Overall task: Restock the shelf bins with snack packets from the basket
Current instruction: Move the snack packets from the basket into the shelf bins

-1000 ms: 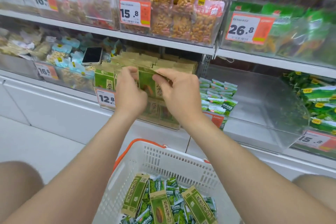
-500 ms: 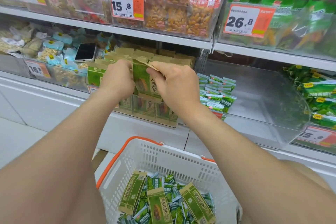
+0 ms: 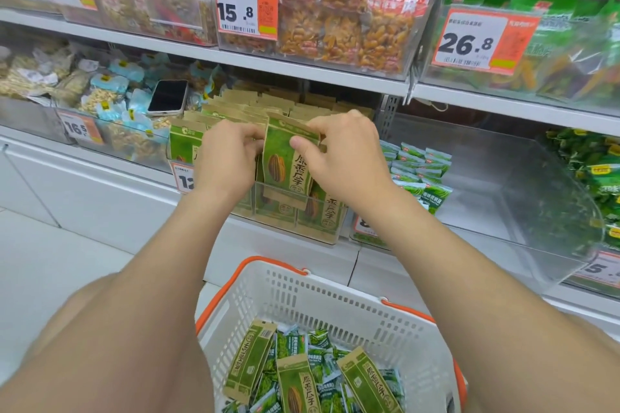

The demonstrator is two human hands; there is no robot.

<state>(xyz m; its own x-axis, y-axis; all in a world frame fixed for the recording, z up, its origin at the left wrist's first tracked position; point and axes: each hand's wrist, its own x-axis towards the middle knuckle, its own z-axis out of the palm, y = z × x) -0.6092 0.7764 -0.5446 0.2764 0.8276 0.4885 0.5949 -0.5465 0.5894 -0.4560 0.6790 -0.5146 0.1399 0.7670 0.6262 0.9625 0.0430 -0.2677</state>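
Head view: a shop aisle with a pale floor (image 3: 50, 261) at the near left and white shelving (image 3: 302, 72) running across the far side. Each shelf is lined with clear plastic bins that carry orange-and-white price tags (image 3: 246, 8). In the middle of the lower shelf, the seed bin (image 3: 330, 233) is packed with upright rows of green-and-brown packets. Both arms reach over it.

The right grip (image 3: 342, 161) is clamped on one seed packet (image 3: 285, 161), thumb on its front and fingers behind its top edge, holding it upright just above the bin's front row. The left grip (image 3: 224, 157) pinches the same packet's upper left edge. Hands and forearms hide much of the bin's front and most of its price tag.

Left of the bin, a phone (image 3: 167, 96) lies face up on pale blue packets. To the right, a large clear bin (image 3: 503, 204) holds a short stack of small green packets (image 3: 419, 171) at its left end. Near, below the arms, a white basket (image 3: 335, 292) with orange handles holds more seed packets (image 3: 298, 389) lying flat on a heap of small green ones.
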